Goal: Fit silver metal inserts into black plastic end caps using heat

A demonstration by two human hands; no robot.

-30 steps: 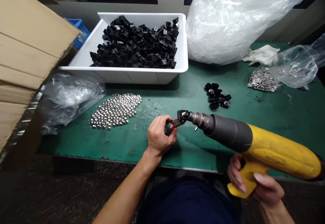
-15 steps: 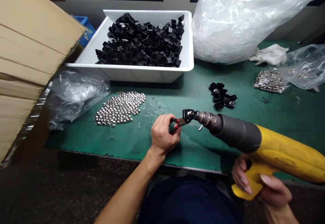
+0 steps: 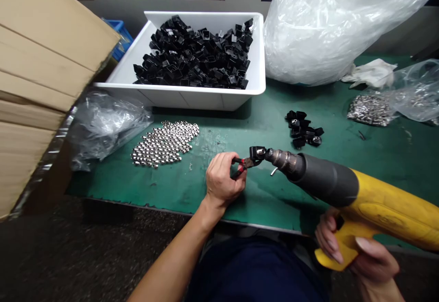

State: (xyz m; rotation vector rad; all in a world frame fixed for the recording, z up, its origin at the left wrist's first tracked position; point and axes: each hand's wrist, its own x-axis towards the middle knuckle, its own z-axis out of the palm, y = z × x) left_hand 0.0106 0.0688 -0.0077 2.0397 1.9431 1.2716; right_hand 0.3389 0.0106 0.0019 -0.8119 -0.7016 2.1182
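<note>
My left hand [image 3: 223, 179] is closed around the handles of red-and-black pliers [image 3: 244, 165]. Their jaws hold a small black plastic part [image 3: 254, 153] with a shiny metal piece [image 3: 261, 151] on its side. My right hand [image 3: 356, 247] grips the handle of a yellow heat gun [image 3: 387, 201], which lies slantwise with its metal nozzle [image 3: 288, 161] pointing left. The nozzle tip is right beside the black part; whether they touch I cannot tell. Below the nozzle a thin metal pin [image 3: 274, 172] shows on the green mat [image 3: 206, 197].
A white bin [image 3: 202, 97] full of black parts stands at the back. Rows of small metal sleeves [image 3: 166, 144] lie to the left, near a clear bag [image 3: 108, 124]. Right of centre are several black pieces [image 3: 303, 130], a large plastic bag [image 3: 315, 32] and loose metal parts [image 3: 368, 109].
The whole view has shifted slightly, so things appear a little further right. Both hands keep their grips, and the nozzle stays beside the black part.
</note>
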